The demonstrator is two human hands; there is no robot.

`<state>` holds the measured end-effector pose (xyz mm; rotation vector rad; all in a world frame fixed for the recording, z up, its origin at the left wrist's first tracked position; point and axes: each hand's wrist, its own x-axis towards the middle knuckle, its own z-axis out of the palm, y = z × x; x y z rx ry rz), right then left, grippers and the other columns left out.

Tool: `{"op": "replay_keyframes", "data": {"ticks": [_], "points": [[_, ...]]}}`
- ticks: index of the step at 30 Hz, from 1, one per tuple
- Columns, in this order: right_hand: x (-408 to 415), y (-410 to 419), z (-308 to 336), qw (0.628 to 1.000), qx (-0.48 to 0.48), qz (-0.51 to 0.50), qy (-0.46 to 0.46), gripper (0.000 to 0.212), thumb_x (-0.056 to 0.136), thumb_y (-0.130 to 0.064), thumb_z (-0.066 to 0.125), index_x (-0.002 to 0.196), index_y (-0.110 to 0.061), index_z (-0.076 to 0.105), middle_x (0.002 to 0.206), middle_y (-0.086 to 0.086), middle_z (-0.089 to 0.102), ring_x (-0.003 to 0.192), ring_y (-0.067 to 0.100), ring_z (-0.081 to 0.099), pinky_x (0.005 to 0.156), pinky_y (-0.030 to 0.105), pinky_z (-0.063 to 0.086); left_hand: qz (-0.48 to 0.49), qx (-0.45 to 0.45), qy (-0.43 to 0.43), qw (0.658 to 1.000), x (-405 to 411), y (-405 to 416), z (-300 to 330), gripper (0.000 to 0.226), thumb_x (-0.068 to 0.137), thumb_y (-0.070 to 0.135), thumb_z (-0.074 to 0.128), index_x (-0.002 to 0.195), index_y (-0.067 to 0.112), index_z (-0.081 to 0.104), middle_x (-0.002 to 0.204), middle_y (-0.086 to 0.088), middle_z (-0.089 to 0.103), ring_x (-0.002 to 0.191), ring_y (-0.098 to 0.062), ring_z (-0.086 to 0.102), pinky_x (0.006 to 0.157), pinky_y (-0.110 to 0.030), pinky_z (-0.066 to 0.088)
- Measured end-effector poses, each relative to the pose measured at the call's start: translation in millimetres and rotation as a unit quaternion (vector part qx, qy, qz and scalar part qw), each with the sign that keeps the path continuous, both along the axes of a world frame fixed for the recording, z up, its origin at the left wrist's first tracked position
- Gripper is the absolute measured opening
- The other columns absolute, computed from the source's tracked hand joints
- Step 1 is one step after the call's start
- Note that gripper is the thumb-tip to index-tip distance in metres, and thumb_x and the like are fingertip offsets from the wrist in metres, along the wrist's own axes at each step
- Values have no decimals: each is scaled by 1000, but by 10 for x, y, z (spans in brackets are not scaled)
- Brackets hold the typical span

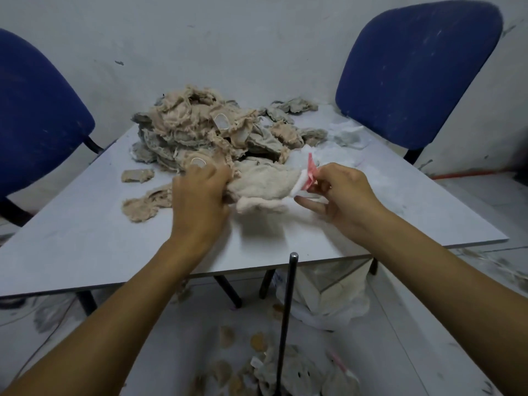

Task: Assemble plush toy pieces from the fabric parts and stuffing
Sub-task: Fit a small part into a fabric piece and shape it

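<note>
A cream plush fabric piece (264, 185) lies on the white table (85, 241), stretched between my hands. My left hand (200, 192) grips its left end with curled fingers. My right hand (340, 190) pinches the pink and white trim (307, 178) at its right end. Behind them sits a heap of beige and grey fabric parts (208, 130). White stuffing (331, 151) lies to the right of the heap.
Loose beige scraps (140, 207) lie left of my left hand. Two blue chairs (414, 67) stand at the table's far corners. A thin black rod (287, 310) stands upright at the near edge. A white plastic bag (328, 298) and fabric pieces (285, 370) lie on the floor.
</note>
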<state>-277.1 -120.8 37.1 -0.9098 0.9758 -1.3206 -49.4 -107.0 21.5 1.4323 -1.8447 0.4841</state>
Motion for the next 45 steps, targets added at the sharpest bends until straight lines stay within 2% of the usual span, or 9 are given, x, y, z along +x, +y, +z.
{"op": "replay_keyframes", "data": {"ticks": [5, 14, 18, 21, 29, 36, 41, 43, 45], "points": [[44, 16, -145, 995, 22, 21, 95, 29, 93, -10, 45, 65, -17, 47, 60, 6, 46, 52, 16, 48, 47, 23, 38, -197, 157, -80, 964, -282, 35, -163, 54, 76, 4, 69, 128, 12, 57, 128, -7, 55, 115, -22, 48, 90, -33, 44], [-153, 12, 31, 999, 21, -8, 39, 21, 95, -13, 46, 78, -13, 58, 66, 8, 56, 67, 24, 52, 61, 35, 50, -99, 199, -197, 955, -252, -63, -110, 73, 70, 20, 64, 142, 18, 48, 125, -9, 45, 113, -27, 40, 86, -36, 32], [-16, 80, -66, 987, -3, 64, 150, 47, 82, -48, 73, 117, -38, 44, 114, 6, 49, 101, 23, 54, 74, 41, 55, -242, 402, 56, 882, -378, -14, 28, 72, 75, 53, 48, 145, 47, 34, 144, 10, 28, 138, -13, 24, 112, -35, 21], [50, 127, -50, 965, -144, 34, 217, 77, 78, -1, 79, 129, -43, 40, 121, 10, 54, 104, 34, 63, 70, 46, 60, -295, 341, 249, 857, -455, -37, 143, 41, 93, 43, 51, 134, 37, 51, 139, 5, 50, 127, -9, 47, 106, -32, 41], [135, 237, -70, 822, -335, -141, 439, 48, 85, -12, 75, 124, -25, 50, 114, 1, 50, 99, 7, 52, 81, 20, 49, -140, 202, 305, 920, -389, -57, 121, 13, 83, 29, 78, 84, 25, 66, 80, 12, 68, 71, 0, 62, 63, -22, 51], [237, 249, -120, 869, -212, -64, 443, 32, 83, -47, 72, 102, -26, 57, 76, -8, 61, 69, 5, 59, 62, 22, 48, -278, 252, 693, 616, -696, 104, 180, 21, 68, 7, 78, 70, 10, 57, 62, -3, 64, 60, -17, 64, 57, -30, 56], [116, 212, -91, 877, -203, -84, 428, 12, 82, -22, 76, 84, -30, 68, 70, -14, 66, 63, -9, 59, 57, 6, 39, -283, 292, 762, 504, -657, 144, 164, 28, 87, 2, 66, 67, 10, 48, 70, -9, 64, 72, -19, 67, 71, -33, 61], [113, 257, -81, 873, -209, -111, 426, 13, 80, -19, 75, 81, -30, 68, 68, -15, 66, 65, -7, 61, 57, 4, 40, -272, 311, 740, 531, -644, 206, 184, 29, 86, -1, 67, 70, 13, 46, 72, -7, 63, 75, -19, 65, 69, -31, 60], [98, 335, -40, 837, -268, -148, 453, 9, 81, -16, 73, 85, -24, 70, 73, -15, 66, 72, -2, 63, 63, 6, 44, -185, 295, 616, 706, -625, 266, 208, 31, 82, -1, 71, 82, 17, 46, 86, -5, 57, 83, -21, 60, 70, -34, 57]]}}
